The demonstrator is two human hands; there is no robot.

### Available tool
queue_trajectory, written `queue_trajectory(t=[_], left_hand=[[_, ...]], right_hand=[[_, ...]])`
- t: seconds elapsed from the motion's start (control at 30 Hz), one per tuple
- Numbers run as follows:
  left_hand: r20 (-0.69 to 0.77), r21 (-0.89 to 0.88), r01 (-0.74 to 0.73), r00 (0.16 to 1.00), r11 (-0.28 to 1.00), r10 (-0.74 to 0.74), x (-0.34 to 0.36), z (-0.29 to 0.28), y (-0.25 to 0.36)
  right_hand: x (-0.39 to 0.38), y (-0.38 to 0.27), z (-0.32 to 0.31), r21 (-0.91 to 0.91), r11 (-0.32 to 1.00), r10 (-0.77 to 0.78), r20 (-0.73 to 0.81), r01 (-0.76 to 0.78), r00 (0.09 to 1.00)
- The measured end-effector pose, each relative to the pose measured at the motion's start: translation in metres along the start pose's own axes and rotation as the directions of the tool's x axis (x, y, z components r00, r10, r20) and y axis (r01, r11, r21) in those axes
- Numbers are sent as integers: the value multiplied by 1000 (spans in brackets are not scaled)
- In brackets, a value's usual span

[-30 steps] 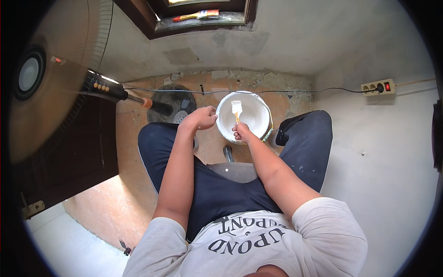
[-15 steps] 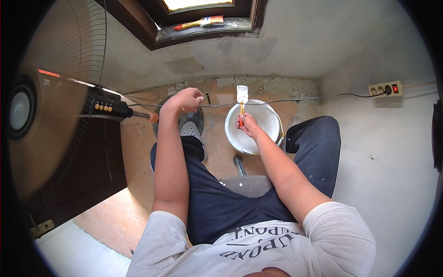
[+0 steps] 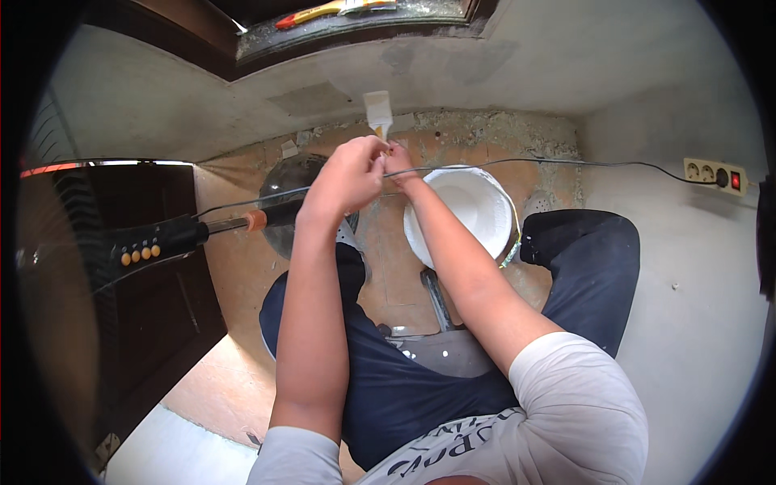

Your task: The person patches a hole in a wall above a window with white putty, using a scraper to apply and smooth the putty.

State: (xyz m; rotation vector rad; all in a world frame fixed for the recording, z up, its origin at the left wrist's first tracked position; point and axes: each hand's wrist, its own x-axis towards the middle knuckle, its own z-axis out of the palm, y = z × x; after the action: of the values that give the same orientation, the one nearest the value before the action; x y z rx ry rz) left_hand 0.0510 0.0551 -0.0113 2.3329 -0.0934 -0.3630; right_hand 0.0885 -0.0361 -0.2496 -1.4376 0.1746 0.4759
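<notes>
My right hand (image 3: 402,167) is closed round the handle of a paintbrush (image 3: 377,113), left of the bucket. Its broad white bristles point up and away toward the wall. My left hand (image 3: 353,175) is drawn up against the right one, fingers curled in beside the lower part of the brush. Whatever those fingers pinch, if anything, is hidden. Just right of my hands a white bucket (image 3: 508,187) with white paint stands on the floor, between my legs. A dark cable (image 3: 517,160) crosses the view at my hands.
A standing fan (image 3: 141,242) is at the left, its round base (image 3: 279,178) on the tiles. Another paintbrush (image 3: 311,14) lies on the window ledge. A socket strip (image 3: 715,175) with a red switch is on the right wall. Some dark tube-like thing (image 3: 436,299) lies before me.
My right hand has carried the paintbrush from over the bucket to the left. My left hand has moved right to meet it. The view has shifted.
</notes>
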Motion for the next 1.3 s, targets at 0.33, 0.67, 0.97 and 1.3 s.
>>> queue_trajectory(t=[0.33,0.67,0.97,1.3], left_hand=[[-111,-45,122,986,991,-127,9,20,8],[-139,-102,212,964,972,-225,5,8,-2],[-137,-86,199,968,976,-209,2,7,1],[-158,-118,166,970,979,-183,1,2,8]], right_hand=[[63,34,70,-3,992,-120,-233,123,965],[105,69,90,-422,895,-316,-363,147,877],[116,99,82,-102,938,266,-403,-332,876],[43,-13,104,-221,955,-272,-396,197,877]])
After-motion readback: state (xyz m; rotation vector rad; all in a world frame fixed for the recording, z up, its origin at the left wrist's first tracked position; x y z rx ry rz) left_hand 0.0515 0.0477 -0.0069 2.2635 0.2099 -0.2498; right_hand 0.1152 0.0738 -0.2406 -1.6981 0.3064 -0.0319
